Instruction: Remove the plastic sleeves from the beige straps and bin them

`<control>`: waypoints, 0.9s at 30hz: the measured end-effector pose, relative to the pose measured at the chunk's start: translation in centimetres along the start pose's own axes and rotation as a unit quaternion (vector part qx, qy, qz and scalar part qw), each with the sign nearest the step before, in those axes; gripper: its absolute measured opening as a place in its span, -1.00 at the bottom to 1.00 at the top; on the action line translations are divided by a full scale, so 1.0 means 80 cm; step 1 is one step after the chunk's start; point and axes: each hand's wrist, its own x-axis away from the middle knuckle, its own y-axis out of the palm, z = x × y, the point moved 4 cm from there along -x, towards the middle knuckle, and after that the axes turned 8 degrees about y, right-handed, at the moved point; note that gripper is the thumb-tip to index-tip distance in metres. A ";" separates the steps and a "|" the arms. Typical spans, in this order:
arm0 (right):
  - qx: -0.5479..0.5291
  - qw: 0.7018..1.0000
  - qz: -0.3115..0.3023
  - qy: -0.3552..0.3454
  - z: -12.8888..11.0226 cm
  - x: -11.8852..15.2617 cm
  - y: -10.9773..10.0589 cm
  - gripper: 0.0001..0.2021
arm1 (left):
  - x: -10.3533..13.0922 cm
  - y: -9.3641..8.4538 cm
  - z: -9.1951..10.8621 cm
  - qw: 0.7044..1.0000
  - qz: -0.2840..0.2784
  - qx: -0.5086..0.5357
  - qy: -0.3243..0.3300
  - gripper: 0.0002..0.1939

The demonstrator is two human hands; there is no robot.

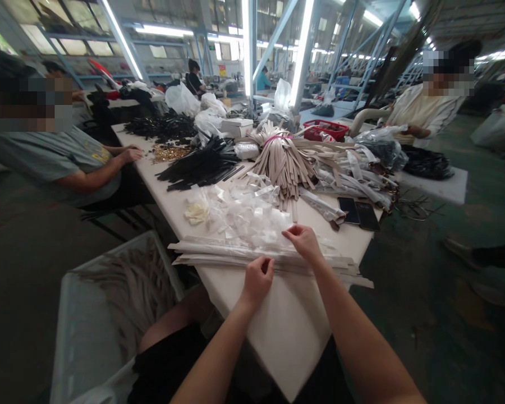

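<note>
Though approx. parallel, pale strips (221, 257) w/ uneven ends; L hand (258, 279), R hand (305, 243) pinch-closed, contents unclear.

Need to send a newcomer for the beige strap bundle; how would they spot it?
On the pale table, look beyond the pile of clear plastic pieces. The beige strap bundle fans out right of the black strips; a pink band across it sets it apart.
</note>
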 end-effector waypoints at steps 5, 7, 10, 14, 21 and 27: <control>-0.175 0.982 -0.058 0.028 -0.015 0.037 0.066 -0.64 | -0.002 -0.003 -0.018 0.983 0.060 0.151 -0.082 -0.53; -0.184 0.981 -0.059 0.017 -0.015 0.048 0.082 -0.66 | -0.004 -0.007 -0.023 0.974 0.090 0.186 -0.095 -0.46; -0.184 0.979 -0.088 -0.001 -0.016 0.055 0.094 -0.70 | -0.007 -0.009 -0.030 0.970 0.102 0.199 -0.098 -0.55; -0.200 0.972 -0.124 -0.005 -0.020 0.053 0.091 -0.69 | -0.007 -0.007 -0.037 0.970 0.093 0.193 -0.118 -0.64; -0.203 0.970 -0.120 0.055 -0.015 0.043 0.082 -0.65 | -0.008 -0.007 -0.035 0.960 0.087 0.214 -0.156 -0.56; -0.246 0.964 -0.080 0.059 -0.008 0.040 0.080 -0.70 | -0.012 -0.003 -0.036 0.955 0.116 0.206 -0.178 -0.53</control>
